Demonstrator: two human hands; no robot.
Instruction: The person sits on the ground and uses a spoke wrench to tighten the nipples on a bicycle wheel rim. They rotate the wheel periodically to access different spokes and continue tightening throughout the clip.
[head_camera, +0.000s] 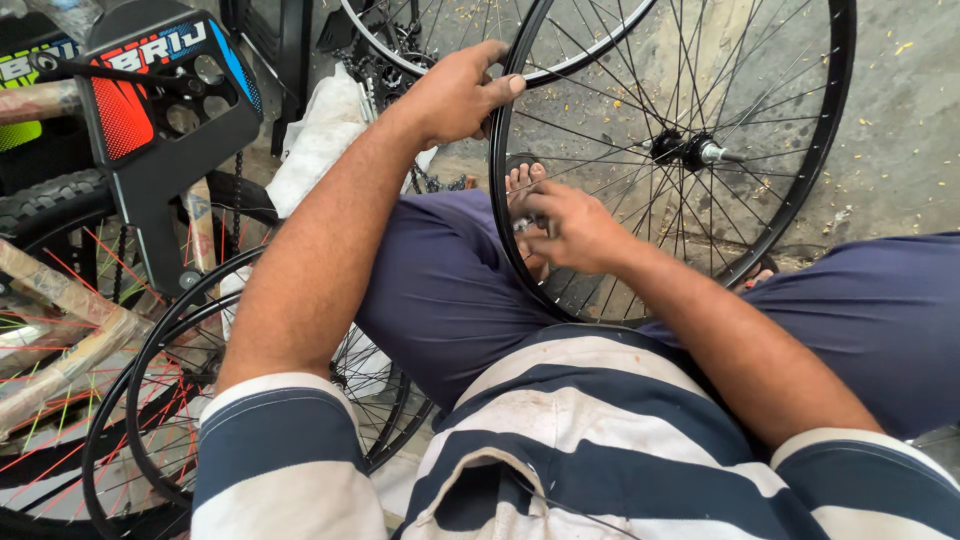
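The grip of the left hand (455, 95) is closed over the top of a black rim (835, 130), fingers curled over its outer edge and thumb lying along the near side, so the wheel is held upright between the person's knees. The right hand (570, 225) reaches through at the rim's left inner edge, its fingers pinched together on something small and metallic among the spokes (600, 130); what that piece is cannot be told, since the fingers cover most of it. The rim carries no tyre, and its thin silver spokes run in to a black hub (685, 150) with a short silver axle end sticking out to the right. The wheel's lower arc rests against the dark blue trousers (440, 290), and bare toes (522, 178) in a sandal show through the spokes just above the right hand. Behind the top of the wheel a second rim (590, 50) crosses the frame, and near it hangs a stretch of chain (440, 182) beside a white cloth (320, 135). At the left stands a bicycle with a black chain guard (160, 120) bearing red and blue panels, its frame tubes wrapped in brown paper (60, 290), and a wheel with red and yellow spokes (60, 430). More black rims (160, 340) lean against it, just beside the person's left knee. The ground (900, 100) is bare grey concrete strewn with small yellow flecks. A blue and white striped shirt (570, 450) fills the bottom of the view.
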